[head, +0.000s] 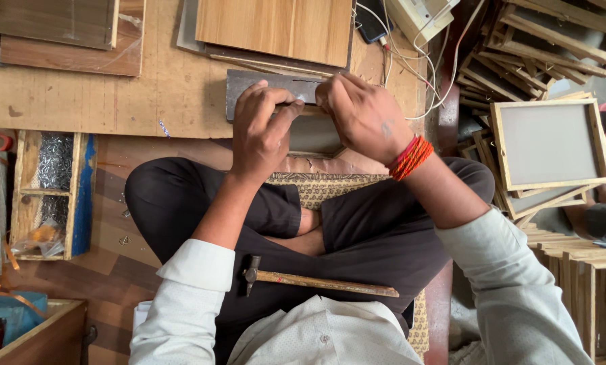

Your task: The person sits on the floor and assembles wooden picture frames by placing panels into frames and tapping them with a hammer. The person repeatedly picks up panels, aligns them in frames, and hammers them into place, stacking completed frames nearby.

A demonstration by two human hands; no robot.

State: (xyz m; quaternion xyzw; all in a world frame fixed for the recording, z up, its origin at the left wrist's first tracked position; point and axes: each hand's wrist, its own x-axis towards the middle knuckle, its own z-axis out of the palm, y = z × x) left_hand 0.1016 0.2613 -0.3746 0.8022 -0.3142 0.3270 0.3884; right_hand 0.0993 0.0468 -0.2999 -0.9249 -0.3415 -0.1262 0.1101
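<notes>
With both hands on it, grey board (266, 82) looks stiff, light; left hand (262, 132) and right hand (364, 115) fingers pinch its near edge, hammer (316, 280) behind on lap.

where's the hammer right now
In the head view the hammer lies across the person's lap, head toward their left arm, below both hands, which grip a dark grey panel.

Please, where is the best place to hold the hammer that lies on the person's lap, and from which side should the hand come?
Probably the wooden handle of the hammer, near its free end on the picture's right. It lies almost flat across the lap with the metal head pointing left, beside the white sleeve. Coming from above suits it, since the handle's top is uncovered. Both the left hand and right hand are busy on the grey panel.
</notes>
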